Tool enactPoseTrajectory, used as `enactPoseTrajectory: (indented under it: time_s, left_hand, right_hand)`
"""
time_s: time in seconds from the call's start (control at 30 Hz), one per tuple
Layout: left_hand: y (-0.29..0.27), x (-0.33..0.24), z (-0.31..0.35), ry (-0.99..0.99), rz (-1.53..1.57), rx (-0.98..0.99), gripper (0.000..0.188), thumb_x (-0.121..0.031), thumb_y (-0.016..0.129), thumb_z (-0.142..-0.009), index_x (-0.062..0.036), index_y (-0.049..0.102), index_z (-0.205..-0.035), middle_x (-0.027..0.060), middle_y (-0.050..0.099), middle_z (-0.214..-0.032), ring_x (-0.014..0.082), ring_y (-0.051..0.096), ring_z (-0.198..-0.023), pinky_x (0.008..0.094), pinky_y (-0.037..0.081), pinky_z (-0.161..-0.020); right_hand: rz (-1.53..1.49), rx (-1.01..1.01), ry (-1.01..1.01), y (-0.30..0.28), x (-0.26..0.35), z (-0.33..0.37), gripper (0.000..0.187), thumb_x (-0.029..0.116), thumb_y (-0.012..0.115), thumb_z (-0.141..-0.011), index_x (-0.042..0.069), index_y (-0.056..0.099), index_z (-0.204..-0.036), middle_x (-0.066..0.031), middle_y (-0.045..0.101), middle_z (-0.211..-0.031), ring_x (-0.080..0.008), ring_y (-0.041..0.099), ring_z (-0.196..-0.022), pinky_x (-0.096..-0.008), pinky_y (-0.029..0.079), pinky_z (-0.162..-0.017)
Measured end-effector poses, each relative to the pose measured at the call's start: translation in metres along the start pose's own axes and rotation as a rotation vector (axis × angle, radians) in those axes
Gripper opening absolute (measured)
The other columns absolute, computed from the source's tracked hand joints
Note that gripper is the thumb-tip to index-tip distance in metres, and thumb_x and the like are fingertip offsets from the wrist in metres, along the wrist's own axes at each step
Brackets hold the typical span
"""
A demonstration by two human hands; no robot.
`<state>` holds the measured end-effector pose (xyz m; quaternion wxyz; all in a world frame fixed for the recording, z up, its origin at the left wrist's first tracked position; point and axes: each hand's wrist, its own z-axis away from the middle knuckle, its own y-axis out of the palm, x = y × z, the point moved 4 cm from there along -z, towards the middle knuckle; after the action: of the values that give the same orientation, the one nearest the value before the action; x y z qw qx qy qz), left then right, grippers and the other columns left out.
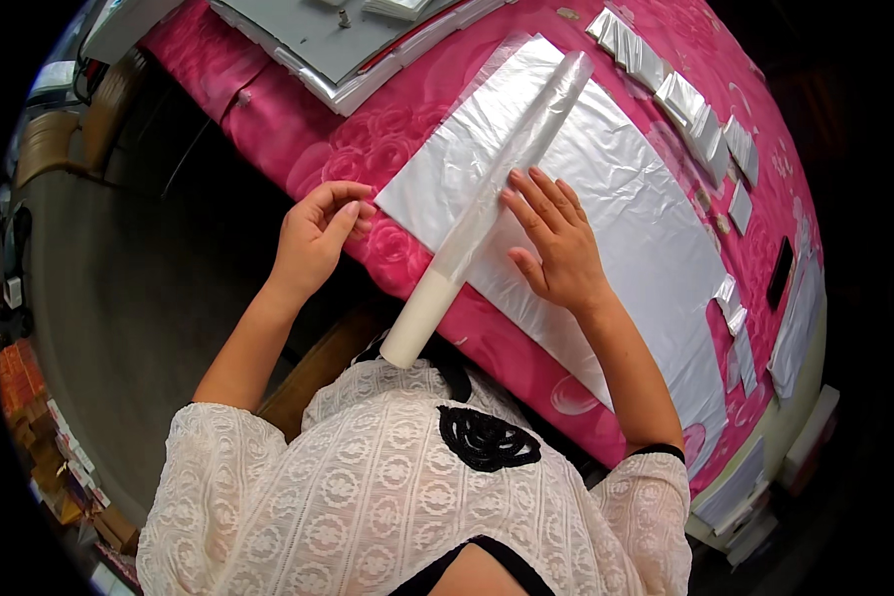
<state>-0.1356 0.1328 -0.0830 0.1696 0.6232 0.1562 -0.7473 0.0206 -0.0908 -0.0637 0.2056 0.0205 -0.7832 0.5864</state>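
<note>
A long roll of clear plastic film (pixel 512 164) on a white tube lies slantwise across a stack of shiny translucent plastic sheets (pixel 626 233). The bare end of its white tube (pixel 422 316) juts past the table's near edge toward my body. My right hand (pixel 558 238) is open, fingers stretched out, with the fingertips at the roll's right side over the sheets. Left of the roll, beside the stack's left corner, my left hand (pixel 320 233) is raised with loosely bent fingers. Thumb and forefinger are a little apart, and I see nothing between them.
A pink rose-patterned cloth (pixel 382 149) covers the table. Small silvery packets (pixel 690 119) lie in a row along the far right side, near a black phone-like object (pixel 780 273). A grey board (pixel 338 40) rests at the far left. Beyond the table's left edge stands a wooden chair (pixel 55 139).
</note>
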Motion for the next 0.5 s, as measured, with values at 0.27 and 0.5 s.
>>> enactPoseTrajectory:
  time_s: [0.27, 0.5]
  left_hand:
    - [0.023, -0.015, 0.049, 0.089, -0.58, 0.004, 0.052, -0.025, 0.066, -0.079, 0.0018, 0.046, -0.12, 0.0161, 0.052, -0.101, 0.0264, 0.055, -0.092, 0.0349, 0.046, -0.079]
    - [0.024, -0.004, 0.044, -0.073, -0.527, 0.122, 0.065, -0.024, 0.074, -0.072, 0.0022, 0.044, -0.123, 0.0122, 0.057, -0.101, 0.0215, 0.059, -0.088, 0.0325, 0.048, -0.078]
  right_hand:
    - [0.003, 0.075, -0.135, 0.034, 0.018, -0.092, 0.054, 0.034, 0.049, -0.086, 0.008, 0.042, -0.133, -0.009, 0.039, -0.14, -0.027, 0.029, -0.133, -0.0426, 0.018, -0.111]
    - [-0.056, -0.395, 0.258, 0.055, 0.038, -0.123, 0.067, 0.024, 0.053, -0.085, 0.004, 0.022, -0.142, -0.0228, 0.022, -0.145, -0.0388, 0.027, -0.132, -0.0445, 0.011, -0.111]
